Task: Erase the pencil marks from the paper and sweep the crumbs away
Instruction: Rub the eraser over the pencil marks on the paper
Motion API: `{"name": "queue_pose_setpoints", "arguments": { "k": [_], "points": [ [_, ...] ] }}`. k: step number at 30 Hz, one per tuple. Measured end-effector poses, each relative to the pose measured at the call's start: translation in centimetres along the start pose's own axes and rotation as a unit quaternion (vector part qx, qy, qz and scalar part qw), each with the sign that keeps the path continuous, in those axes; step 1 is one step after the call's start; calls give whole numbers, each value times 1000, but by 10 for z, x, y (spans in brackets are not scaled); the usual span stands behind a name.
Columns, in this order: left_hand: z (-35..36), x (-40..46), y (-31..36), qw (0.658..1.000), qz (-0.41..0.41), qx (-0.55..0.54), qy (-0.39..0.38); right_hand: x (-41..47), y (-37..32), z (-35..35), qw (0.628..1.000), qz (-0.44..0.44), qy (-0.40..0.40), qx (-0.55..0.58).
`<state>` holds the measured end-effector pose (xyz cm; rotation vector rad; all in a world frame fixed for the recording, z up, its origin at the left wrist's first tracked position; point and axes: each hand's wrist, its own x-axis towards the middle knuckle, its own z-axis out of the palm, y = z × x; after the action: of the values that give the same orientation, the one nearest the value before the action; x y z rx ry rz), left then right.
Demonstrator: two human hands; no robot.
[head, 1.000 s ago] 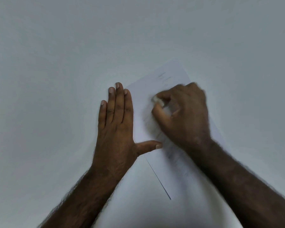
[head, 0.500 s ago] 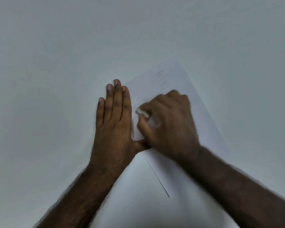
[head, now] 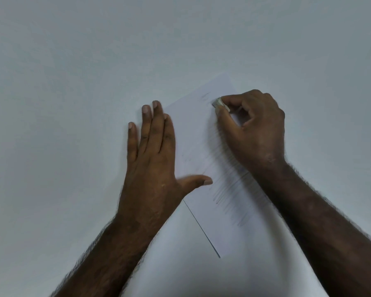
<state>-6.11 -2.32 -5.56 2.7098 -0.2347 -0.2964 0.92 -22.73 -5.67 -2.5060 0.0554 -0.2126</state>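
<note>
Head view, looking down on a plain pale grey-white table [head: 73, 103]. A white rectangular sheet of paper [head: 193, 133] is lying flat on it, turned diagonally, far corner pointing up-right, near corner toward the person.

Left hand [head: 152, 163] is lying flat, palm down, fingers straight and close together, thumb sticking out to the right. The hand is covering the paper's left edge, thumb tip resting on the sheet. It is gripping nothing, just pressing down.

Right hand [head: 253, 129] is sitting over the upper right part of the paper, fingers curled. Thumb and forefinger are pinched tight on a small whitish block eraser [head: 220, 103], only its tip poking out to the left of the fingertips. The eraser tip is touching the sheet near the far corner.

Grey pencil scribble marks [head: 229, 194] are running as a band of short strokes down the middle-right of the paper, from below the right hand toward the near corner, partly hidden under the right wrist and forearm. A few fainter strokes [head: 206, 95] are showing just left of the eraser.

Crumbs: too small to make out.
</note>
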Motion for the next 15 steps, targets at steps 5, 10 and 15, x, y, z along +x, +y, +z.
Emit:
{"name": "queue_pose_setpoints", "arguments": {
  "k": [5,10,15],
  "points": [
    [12,16,10,998,47,-47,-2,-1,1,-3,1000,9,-18,3],
    [17,16,8,998,50,-32,16,-22,-17,-6,995,-55,-84,-9],
    [16,17,8,998,50,-36,20,-19,-18,-2,990,-102,-91,-42]
  ]
}}
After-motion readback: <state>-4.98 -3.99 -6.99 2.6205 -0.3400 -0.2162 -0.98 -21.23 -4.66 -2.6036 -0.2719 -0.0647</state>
